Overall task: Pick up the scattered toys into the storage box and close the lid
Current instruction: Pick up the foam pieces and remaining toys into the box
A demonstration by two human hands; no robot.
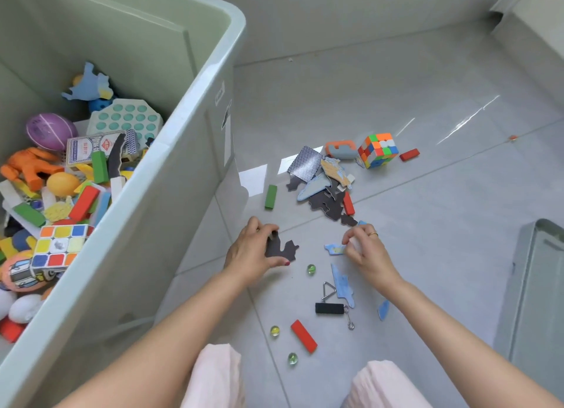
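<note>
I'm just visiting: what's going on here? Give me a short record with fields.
Setting: grey tiled floor, seen from a head camera
Storage box: open, already holds many toys
Left hand: gripping a dark puzzle piece
Right hand: pinching a blue puzzle piece
Still on floor: Rubik's cube, green block, red block, marbles, playing card
Lid: not identifiable

The storage box [189,151] stands on the floor [427,224], toys piled inside it. Right of the box lies a wooden block [270,196]; farther right, a heap of puzzle pieces [326,191], with a puzzle cube [378,150] behind it. Nearer the person than the heap lie marbles [311,269] and a metal triangle [329,290].
</note>
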